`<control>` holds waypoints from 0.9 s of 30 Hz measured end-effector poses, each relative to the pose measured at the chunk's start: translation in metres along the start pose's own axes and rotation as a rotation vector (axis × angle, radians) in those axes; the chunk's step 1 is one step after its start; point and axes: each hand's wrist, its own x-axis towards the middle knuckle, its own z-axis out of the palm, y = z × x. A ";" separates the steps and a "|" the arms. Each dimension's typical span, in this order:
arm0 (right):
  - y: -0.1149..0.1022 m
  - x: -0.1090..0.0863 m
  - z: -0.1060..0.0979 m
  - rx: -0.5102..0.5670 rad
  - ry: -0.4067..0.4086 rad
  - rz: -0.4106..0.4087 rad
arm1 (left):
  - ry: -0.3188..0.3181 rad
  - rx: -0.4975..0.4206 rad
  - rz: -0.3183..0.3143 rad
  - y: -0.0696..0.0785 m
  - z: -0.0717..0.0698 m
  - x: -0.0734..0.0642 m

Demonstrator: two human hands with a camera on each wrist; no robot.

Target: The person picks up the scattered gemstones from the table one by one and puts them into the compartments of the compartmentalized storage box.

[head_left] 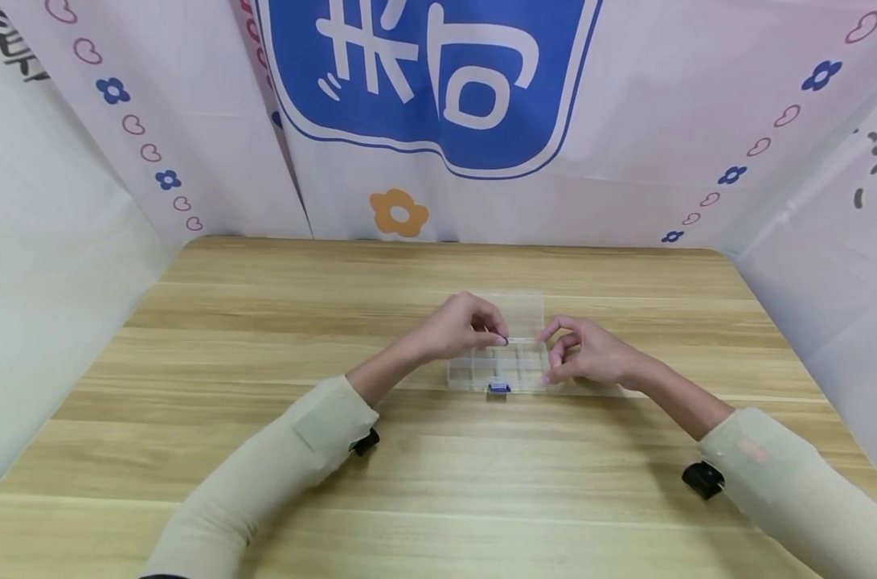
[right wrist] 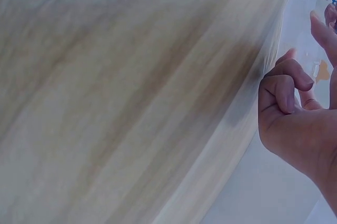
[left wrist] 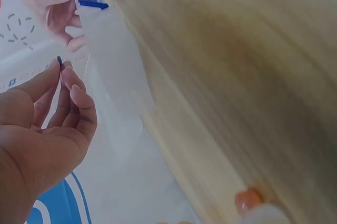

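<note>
A clear plastic compartment box (head_left: 461, 384) sits on the table, its transparent lid (head_left: 522, 312) swung back behind it. On its front edge is a blue latch (head_left: 499, 388). Above the compartments my left hand (head_left: 461, 328) pinches a small dark blue piece (left wrist: 59, 60) between thumb and forefinger; its exact kind is too small to tell. At the box's right end my right hand (head_left: 593, 354) holds it, thumb toward the front corner and forefinger toward the back. The right hand's other fingers (right wrist: 281, 89) are curled in. Whether anything lies in the compartments cannot be made out.
The wood-grain table (head_left: 438, 498) runs back to a printed cloth (head_left: 626, 161) hung behind, with more cloth at both sides. Black wrist devices (head_left: 702, 480) hang below the sleeves. A blurred orange spot (left wrist: 247, 201) shows low in the left wrist view.
</note>
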 end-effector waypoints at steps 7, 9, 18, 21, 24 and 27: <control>0.000 0.001 0.000 0.004 -0.005 0.002 | 0.000 0.026 -0.003 -0.001 0.009 0.004; 0.000 0.001 0.000 0.006 -0.006 0.000 | 0.004 0.046 -0.003 0.000 0.011 0.005; 0.001 0.000 0.000 0.015 -0.004 -0.009 | -0.014 0.046 -0.041 0.005 0.024 0.013; 0.001 0.000 0.000 0.013 -0.007 -0.014 | -0.003 0.049 -0.044 0.006 0.027 0.016; 0.001 0.000 0.000 0.007 -0.009 -0.014 | 0.001 0.050 -0.047 0.007 0.028 0.020; 0.002 0.000 -0.001 0.001 -0.008 -0.015 | 0.002 0.053 -0.049 0.008 0.029 0.023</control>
